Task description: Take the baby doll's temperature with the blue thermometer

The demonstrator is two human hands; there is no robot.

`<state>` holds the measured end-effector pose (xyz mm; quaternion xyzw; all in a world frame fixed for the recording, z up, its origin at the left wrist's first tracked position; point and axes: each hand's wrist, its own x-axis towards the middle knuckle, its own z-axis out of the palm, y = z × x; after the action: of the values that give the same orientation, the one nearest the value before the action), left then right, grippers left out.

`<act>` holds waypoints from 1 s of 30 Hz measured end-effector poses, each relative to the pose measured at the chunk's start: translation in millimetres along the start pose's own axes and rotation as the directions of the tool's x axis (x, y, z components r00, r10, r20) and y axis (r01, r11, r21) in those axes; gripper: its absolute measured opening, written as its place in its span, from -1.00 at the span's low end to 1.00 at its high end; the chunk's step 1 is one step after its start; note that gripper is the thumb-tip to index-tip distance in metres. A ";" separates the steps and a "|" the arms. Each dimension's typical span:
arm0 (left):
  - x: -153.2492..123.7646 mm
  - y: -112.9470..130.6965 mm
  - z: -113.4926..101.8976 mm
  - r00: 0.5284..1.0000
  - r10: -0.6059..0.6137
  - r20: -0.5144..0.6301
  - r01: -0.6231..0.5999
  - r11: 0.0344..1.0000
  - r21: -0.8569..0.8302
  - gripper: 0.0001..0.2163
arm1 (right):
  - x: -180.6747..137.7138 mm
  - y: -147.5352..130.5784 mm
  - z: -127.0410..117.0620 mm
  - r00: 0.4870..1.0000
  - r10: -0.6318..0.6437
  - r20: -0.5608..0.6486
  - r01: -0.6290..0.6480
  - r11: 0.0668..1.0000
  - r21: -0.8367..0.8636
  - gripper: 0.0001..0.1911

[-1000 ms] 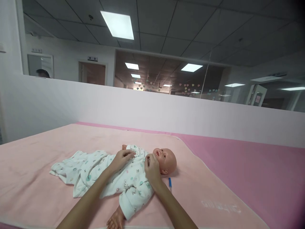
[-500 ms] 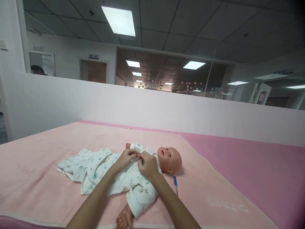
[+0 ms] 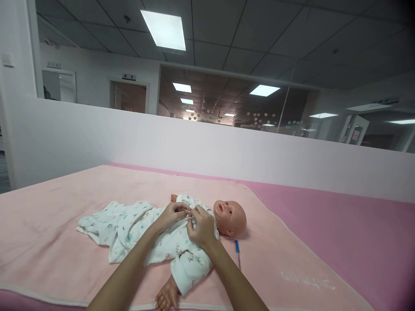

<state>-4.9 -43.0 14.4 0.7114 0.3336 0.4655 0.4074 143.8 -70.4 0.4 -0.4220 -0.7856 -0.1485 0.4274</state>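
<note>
A doll (image 3: 231, 217) lies on its back on a pale pink blanket (image 3: 301, 255), its head toward the right and its face turned up. It wears a white gown (image 3: 162, 250) with small green and grey prints, which spreads out flat to the left, its hem in loose folds. Both hands are at the chest of the gown, close together, the fingers bent. The right hand (image 3: 201, 226), nearer the doll's head, pinches a thin white tie (image 3: 189, 217) between thumb and fingers. The left hand (image 3: 175, 214) rests over the front of the gown, its fingertips beside the same tie; whether they grip it cannot be told. The doll's near arm reaches toward the front edge of the blanket, its sleeve cuffed, while its far hand shows just beyond the left hand. A pen (image 3: 237, 248) with a blue cap lies on the blanket just below the doll's head, near the right forearm. The blanket covers part of a deeper pink pad (image 3: 366, 229). Behind stands a low white wall (image 3: 207, 147), with a window (image 3: 233, 99) above it.
</note>
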 end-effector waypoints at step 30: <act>-5.0 3.8 -13.1 0.975 -0.137 0.173 0.162 0.977 -0.138 -0.54 | -1.3 4.0 6.0 0.993 0.067 -0.100 -0.049 0.985 0.168 -0.82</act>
<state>-18.5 -45.5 18.9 0.6867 0.3157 0.3981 0.5199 144.1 -65.1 -4.6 -0.3995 -0.7590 -0.0925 0.5058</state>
